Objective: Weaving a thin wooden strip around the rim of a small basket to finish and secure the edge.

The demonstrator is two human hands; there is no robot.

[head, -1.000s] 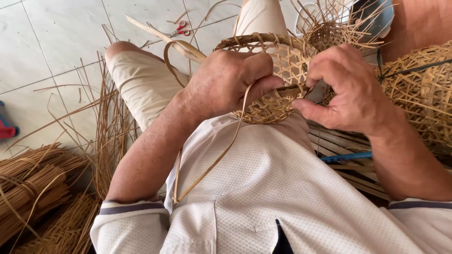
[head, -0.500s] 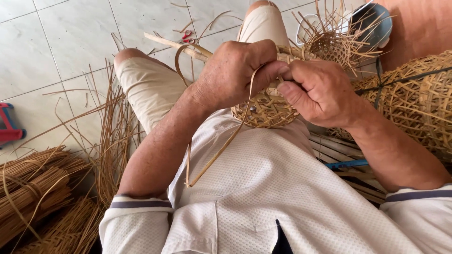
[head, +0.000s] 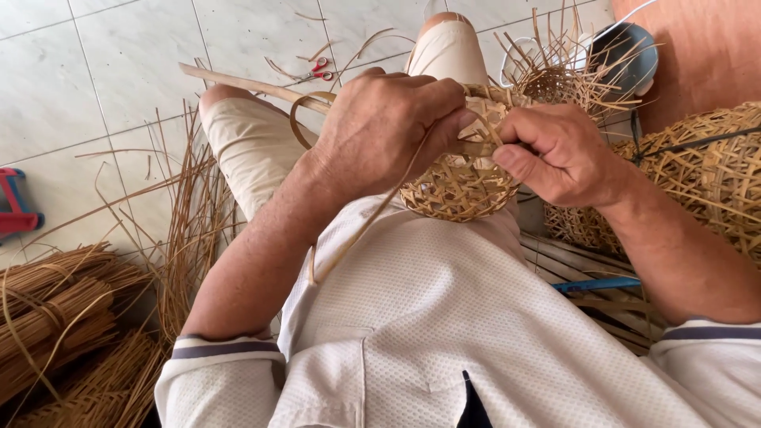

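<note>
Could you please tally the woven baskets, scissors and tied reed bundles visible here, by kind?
Woven baskets: 3 – small one held by both hands, unfinished one behind, large one at right
Scissors, red-handled: 1
Tied reed bundles: 2
Total: 6

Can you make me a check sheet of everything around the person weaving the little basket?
Surface: pale tiled floor, partly covered with loose strips.
Job's things: small woven basket resting on the lap; a long thin cane strip trails from it.
Clutter: bundles of cane at left, red-handled scissors on the tiles, an unfinished basket with spiky ends, a larger woven basket at right.
Grippers: left hand and right hand both grip the small basket's rim.
Cables: thin white cord near a dark bowl.
Surroundings: red object at left edge, orange panel at top right.
</note>
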